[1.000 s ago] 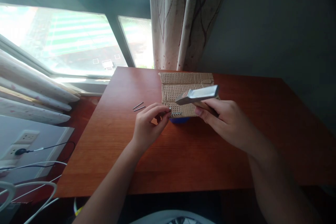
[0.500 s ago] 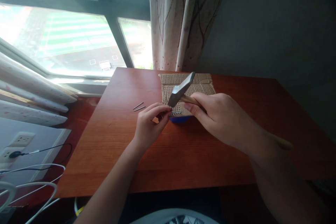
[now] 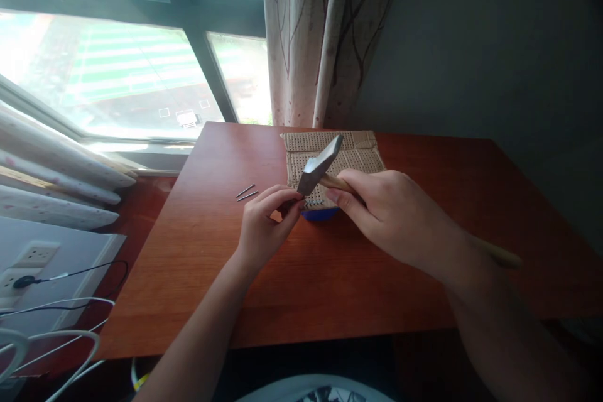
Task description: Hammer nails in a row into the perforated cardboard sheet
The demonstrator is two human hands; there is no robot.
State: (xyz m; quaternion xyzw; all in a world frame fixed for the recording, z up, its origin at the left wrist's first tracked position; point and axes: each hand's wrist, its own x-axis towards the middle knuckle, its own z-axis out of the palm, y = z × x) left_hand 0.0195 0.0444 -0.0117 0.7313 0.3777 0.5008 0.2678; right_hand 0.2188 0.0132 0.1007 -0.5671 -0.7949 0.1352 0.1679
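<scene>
My right hand (image 3: 386, 213) is closed around the wooden handle of a hammer (image 3: 320, 166). Its metal head tilts over the near left corner of a hole-dotted cardboard sheet (image 3: 360, 160), with the lower end right at my left fingertips. Thumb and forefinger of my left hand (image 3: 273, 217) pinch together at that corner, on what looks like a nail mostly hidden by the fingers and hammer head. Along the sheet's near edge runs a row of small metal nail heads (image 3: 315, 203). A blue object (image 3: 320, 215) shows beneath the cardboard.
Two loose nails (image 3: 247, 193) lie on the brown wooden table (image 3: 202, 245), left of my left hand. A window (image 3: 132, 75) and curtains (image 3: 301, 44) stand behind. Wall sockets with a plug (image 3: 26, 281) and white cables (image 3: 70, 339) are at the lower left.
The hammer head has come down slightly onto the spot at my left fingertips. My left hand keeps its pinch, and the whole view has shifted a little.
</scene>
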